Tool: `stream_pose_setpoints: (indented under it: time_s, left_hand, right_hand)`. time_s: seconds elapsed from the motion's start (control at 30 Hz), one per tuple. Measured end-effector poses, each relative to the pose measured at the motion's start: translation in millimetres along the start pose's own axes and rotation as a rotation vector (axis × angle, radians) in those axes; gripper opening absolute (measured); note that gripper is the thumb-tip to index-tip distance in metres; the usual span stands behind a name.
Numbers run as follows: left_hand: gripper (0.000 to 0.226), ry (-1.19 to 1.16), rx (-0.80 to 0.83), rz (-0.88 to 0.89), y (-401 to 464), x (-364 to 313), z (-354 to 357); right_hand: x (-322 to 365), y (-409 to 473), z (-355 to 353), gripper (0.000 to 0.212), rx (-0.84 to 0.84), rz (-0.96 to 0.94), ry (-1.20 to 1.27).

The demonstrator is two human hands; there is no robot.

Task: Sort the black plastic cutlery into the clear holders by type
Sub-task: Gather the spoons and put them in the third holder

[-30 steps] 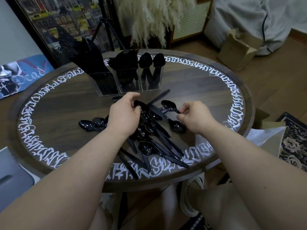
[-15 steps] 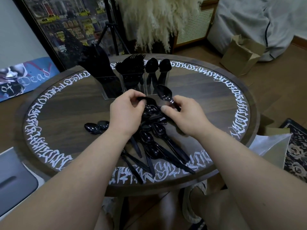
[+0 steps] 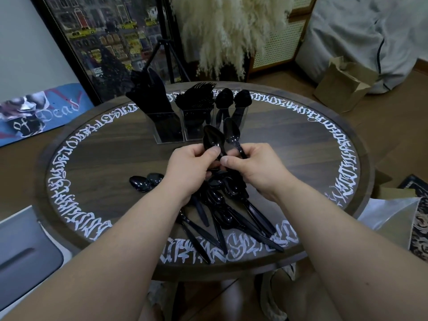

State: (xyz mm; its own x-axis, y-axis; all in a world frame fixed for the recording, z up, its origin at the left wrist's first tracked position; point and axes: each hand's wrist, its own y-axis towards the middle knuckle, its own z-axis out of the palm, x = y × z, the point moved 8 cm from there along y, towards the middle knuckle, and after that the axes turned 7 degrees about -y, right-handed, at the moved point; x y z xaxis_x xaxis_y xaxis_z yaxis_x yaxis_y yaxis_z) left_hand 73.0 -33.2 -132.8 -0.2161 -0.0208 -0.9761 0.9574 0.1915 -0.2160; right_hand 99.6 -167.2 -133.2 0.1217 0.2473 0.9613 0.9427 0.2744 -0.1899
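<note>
Round table [image 3: 289, 144], dark wood, white script ring round the rim. Left hand [image 3: 190, 169]: fingers curled, thumb pressed on the neck of one spoon [image 3: 212, 140], bowl up and tilted away. Right hand [image 3: 257, 169]: fingers curled round the handle of a second spoon [image 3: 231, 133], bowl raised just beside the first; thumb tip near the left thumb. Both hands close together above the pile. Pile [image 3: 222, 205]: loose black spoons, possibly other pieces, overlapping on the near half of the table, handles fanned toward the near rim. Two spoon bowls [image 3: 144, 181] lying apart, left of the pile, beside the left wrist. Three clear holders in a row at the far side, touching: knife holder [image 3: 165, 129] at left, blades upright; fork holder [image 3: 195, 126] in the middle, tines up; spoon holder [image 3: 232, 112] at right, two bowls standing above its rim. Behind the table: framed picture [image 3: 104, 35], pampas grass [image 3: 227, 26], cardboard box [image 3: 345, 82] on the floor.
</note>
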Motion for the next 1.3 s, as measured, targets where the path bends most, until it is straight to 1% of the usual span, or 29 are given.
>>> stream_pose_setpoints:
  time_s: [0.13, 0.23, 0.3, 0.4, 0.47, 0.53, 0.6, 0.67, 0.77, 0.87, 0.93, 0.97, 1.0, 1.07, 1.13, 1.2, 1.23, 1.3]
  left_hand:
    - [0.013, -0.066, 0.029, -0.023, 2, 2, 0]
    - [0.014, -0.102, 0.039, -0.033, -1, 2, 2]
    - [0.015, -0.118, 0.013, -0.01, -1, -2, 0]
    - [0.019, -0.092, -0.049, 0.06, 0, -9, -4]
    - [0.02, -0.06, -0.092, 0.109, 3, -12, -9]
    - [0.017, -0.002, -0.113, 0.145, 5, -14, -12]
    - [0.014, 0.049, -0.086, 0.167, 3, -17, -11]
    - [0.015, 0.101, -0.028, 0.204, -1, -21, -4]
    - [0.027, 0.138, 0.059, 0.257, -4, -24, 10]
    - [0.038, 0.085, 0.109, 0.281, -7, -27, 18]
    - [0.042, 0.086, 0.113, 0.262, -8, -27, 18]
    - [0.038, 0.111, 0.117, 0.243, -8, -27, 17]
    - [0.03, 0.152, 0.127, 0.225, -7, -26, 17]
    - [0.014, 0.306, 0.159, 0.222, -8, -25, 16]
    - [0.02, 0.411, 0.219, 0.211, -10, -22, 20]
    - [0.024, 0.42, 0.28, 0.181, -12, -18, 25]
    - [0.025, 0.428, 0.287, 0.18, -12, -18, 26]
    - [0.027, 0.455, 0.225, 0.194, -8, -18, 22]
  right_hand:
    - [1, 2, 3, 0.015, -0.02, 0.012, 0.052]
    - [-1, 3, 9, 0.021, 0.022, 0.025, 0.002]
    - [-5, 4, 13, 0.022, 0.042, 0.043, -0.041]
    - [-5, 6, 11, 0.019, -0.016, 0.021, -0.156]
    - [4, 5, 7, 0.023, -0.081, -0.039, -0.239]
    - [19, 1, -1, 0.022, -0.175, -0.137, -0.223]
    - [29, -4, -8, 0.021, -0.226, -0.203, -0.12]
    - [35, -5, -10, 0.02, -0.243, -0.25, -0.123]
    - [36, -4, -11, 0.005, -0.266, -0.279, -0.095]
    - [37, -3, -16, 0.005, -0.279, -0.303, -0.038]
    - [38, -3, -18, 0.005, -0.272, -0.293, 0.02]
    - [37, -4, -22, 0.006, -0.291, -0.284, 0.034]
    - [38, -5, -26, 0.009, -0.326, -0.285, 0.031]
    - [36, -5, -37, 0.017, -0.404, -0.272, 0.044]
    - [31, -4, -45, 0.02, -0.456, -0.235, 0.09]
    - [30, -5, -47, 0.019, -0.474, -0.213, 0.094]
    - [30, -5, -46, 0.016, -0.471, -0.207, 0.088]
    - [28, -4, -43, 0.01, -0.451, -0.181, 0.063]
